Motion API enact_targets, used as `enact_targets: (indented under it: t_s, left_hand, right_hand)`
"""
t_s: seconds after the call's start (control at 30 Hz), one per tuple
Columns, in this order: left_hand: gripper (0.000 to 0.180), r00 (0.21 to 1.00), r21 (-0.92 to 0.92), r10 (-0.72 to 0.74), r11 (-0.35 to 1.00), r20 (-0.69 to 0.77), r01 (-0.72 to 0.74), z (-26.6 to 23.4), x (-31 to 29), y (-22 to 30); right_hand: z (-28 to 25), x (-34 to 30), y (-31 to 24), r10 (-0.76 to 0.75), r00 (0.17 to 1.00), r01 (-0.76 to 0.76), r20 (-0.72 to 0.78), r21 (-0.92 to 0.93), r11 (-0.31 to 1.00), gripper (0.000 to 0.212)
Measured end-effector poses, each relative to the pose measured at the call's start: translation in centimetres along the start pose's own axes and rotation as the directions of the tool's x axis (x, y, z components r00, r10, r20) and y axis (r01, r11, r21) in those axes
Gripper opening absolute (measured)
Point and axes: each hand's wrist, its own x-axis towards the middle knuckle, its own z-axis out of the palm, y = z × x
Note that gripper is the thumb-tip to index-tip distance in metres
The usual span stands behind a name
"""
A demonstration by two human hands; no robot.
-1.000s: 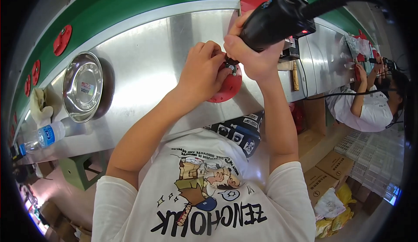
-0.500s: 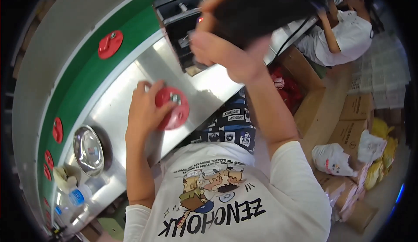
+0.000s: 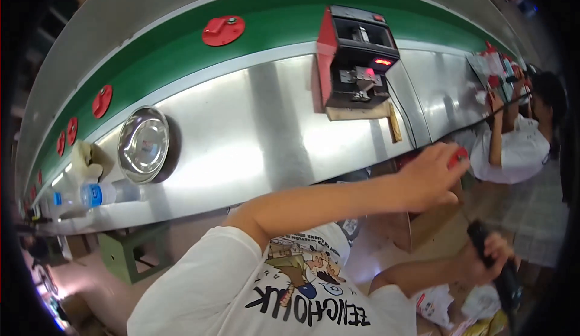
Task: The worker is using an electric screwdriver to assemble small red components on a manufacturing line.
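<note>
My left hand [image 3: 426, 182] reaches far across to the right, its fingers closed on a red disc [image 3: 457, 156], mostly hidden behind the fingers. Below it lies an open cardboard box [image 3: 423, 230]; dark red items show at its far edge. At the lower right my right hand [image 3: 496, 254] wraps round a black electric screwdriver [image 3: 505, 278], which is slanted, with its thin tip toward the box.
A metal bench [image 3: 241, 136] carries a black and red machine [image 3: 360, 58], a steel bowl [image 3: 145, 145] and a plastic bottle [image 3: 99, 194]. Red discs, one here [image 3: 223, 30], lie on the green strip. A green stool [image 3: 124, 257] stands below; a person [image 3: 513, 145] sits at right.
My left hand has lifted the red disc off the bench and carried it right, over the box. My right hand has lowered the screwdriver to the right. The view has swung round.
</note>
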Motion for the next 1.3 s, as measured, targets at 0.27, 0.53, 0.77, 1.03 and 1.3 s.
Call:
enact_targets:
  t_s: [0.27, 0.53, 0.77, 1.03, 1.3]
  left_hand:
    - [0.008, 0.990, -0.857, 0.121, 0.516, 0.066, -0.006, -17.5, 0.3, 6.0]
    - [0.019, 0.963, -0.971, 0.218, -0.210, -0.159, -0.113, -18.8, 1.2, 9.2]
    - [0.017, 0.965, -0.957, 0.250, -0.288, -0.081, -0.006, -19.7, 1.4, 10.3]
    - [0.010, 0.980, -0.963, 0.172, -0.265, -0.101, -0.053, -20.0, 1.0, 10.6]
    - [0.010, 0.979, -0.973, 0.105, 0.135, -0.174, -0.187, -21.1, 0.0, 8.1]
  right_hand:
    - [-3.0, -3.4, 0.0, 0.062, 0.991, -0.084, -0.116, -0.193, 0.978, 0.024]
    - [-2.0, -4.8, 3.2, 0.203, 0.970, -0.221, -0.136, -0.130, 0.966, 0.024]
    - [-1.7, -5.5, 2.6, 0.254, 0.955, -0.272, -0.155, -0.108, 0.956, 0.022]
    - [-1.1, -6.0, 2.7, 0.273, 0.946, -0.299, -0.177, -0.146, 0.943, 0.023]
    - [-1.5, -6.4, 4.7, 0.326, 0.928, -0.347, -0.182, -0.096, 0.933, 0.022]
